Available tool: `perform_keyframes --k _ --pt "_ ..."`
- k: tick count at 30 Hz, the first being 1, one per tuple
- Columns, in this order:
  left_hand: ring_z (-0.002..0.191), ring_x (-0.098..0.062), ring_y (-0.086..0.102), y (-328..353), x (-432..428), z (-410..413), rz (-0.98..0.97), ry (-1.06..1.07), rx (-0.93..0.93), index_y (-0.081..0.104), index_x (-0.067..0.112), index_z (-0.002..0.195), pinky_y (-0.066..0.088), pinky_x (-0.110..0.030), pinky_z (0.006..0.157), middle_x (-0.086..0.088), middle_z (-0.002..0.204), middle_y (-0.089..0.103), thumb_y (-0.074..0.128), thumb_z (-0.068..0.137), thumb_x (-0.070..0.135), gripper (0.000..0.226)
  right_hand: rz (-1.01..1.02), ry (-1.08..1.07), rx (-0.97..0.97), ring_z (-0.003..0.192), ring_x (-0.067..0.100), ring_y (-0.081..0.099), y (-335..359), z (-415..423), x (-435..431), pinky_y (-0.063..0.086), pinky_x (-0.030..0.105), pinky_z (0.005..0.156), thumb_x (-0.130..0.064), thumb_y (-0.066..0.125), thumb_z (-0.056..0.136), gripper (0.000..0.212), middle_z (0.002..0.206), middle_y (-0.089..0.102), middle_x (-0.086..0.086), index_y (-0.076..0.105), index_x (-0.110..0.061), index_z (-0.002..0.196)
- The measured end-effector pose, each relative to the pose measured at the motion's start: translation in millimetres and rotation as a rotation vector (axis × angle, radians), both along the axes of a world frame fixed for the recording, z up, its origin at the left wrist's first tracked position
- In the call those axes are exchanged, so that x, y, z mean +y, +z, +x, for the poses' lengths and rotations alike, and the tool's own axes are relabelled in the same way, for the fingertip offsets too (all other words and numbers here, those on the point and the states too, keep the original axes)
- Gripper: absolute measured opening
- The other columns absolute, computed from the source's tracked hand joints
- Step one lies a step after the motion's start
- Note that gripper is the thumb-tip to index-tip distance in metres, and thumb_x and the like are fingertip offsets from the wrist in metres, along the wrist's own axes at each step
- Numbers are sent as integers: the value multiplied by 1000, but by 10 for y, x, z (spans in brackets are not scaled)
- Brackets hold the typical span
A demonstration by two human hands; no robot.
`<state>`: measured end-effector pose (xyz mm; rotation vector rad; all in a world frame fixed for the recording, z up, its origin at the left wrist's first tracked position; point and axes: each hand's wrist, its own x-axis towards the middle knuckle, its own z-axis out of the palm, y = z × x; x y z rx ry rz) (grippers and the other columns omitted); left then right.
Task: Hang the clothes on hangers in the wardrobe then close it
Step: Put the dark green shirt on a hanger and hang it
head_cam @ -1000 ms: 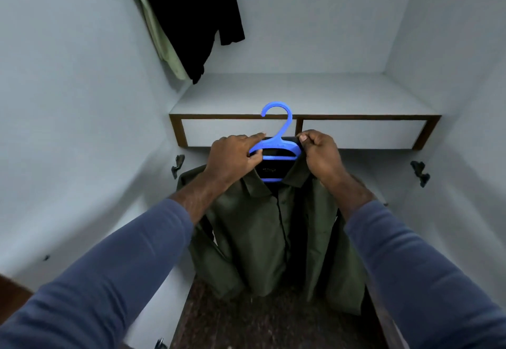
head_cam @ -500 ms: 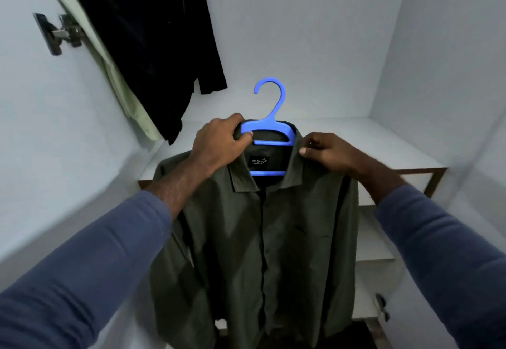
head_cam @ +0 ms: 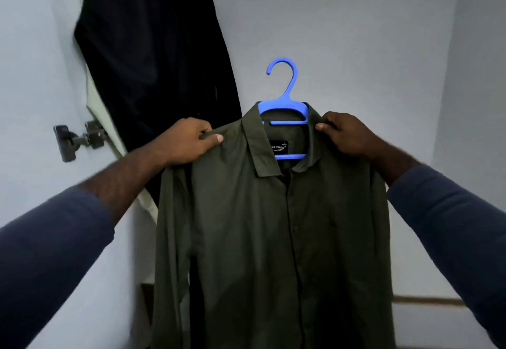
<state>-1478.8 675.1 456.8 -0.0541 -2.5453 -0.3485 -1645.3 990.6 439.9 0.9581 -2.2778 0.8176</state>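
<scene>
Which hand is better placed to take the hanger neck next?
Right, probably: the right hand pinches the green shirt beside the blue hanger, while the left hand grips the shoulder farther out. Rail not in view.

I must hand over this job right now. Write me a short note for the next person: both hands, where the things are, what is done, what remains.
Left hand: grips the green shirt at one shoulder.
Right hand: grips the other shoulder, beside the collar.
The blue hanger sits inside the shirt's collar; its hook points up, free, on no rail.
A dark garment hangs at the left inside the wardrobe, a pale garment behind it.
Done: the shirt is on its hanger.
Left: hook it on the rail, which is not in view, then close the wardrobe.
</scene>
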Motion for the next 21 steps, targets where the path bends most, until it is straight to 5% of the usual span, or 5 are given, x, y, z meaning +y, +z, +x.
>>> perform_keyframes --k 5,10,21 --pt "63 -10 56 781 127 -285 -11 68 160 65 13 75 43 -26 59 0 68 61 64 90 45 35 -64 59 83 80 21 50 598 -727 -143 25 31 65 -28 47 104 29 75 52 -6 45 -23 75" --pt "61 -8 60 1350 263 -577 258 55 213 67 8 73 48 -26 60 -1 68 66 72 85 45 39 -148 93 150 83 22 52 1185 -1366 -83 29 33 66 -30 47 104 27 79 55 -3 51 -17 81" --pt "60 -10 61 2474 498 -822 89 251 587 69 9 80 51 -26 60 -4 69 69 70 88 37 29 -409 129 270 104 36 59 2445 -2028 -796 47 45 90 -37 48 101 28 109 68 15 61 -15 110"
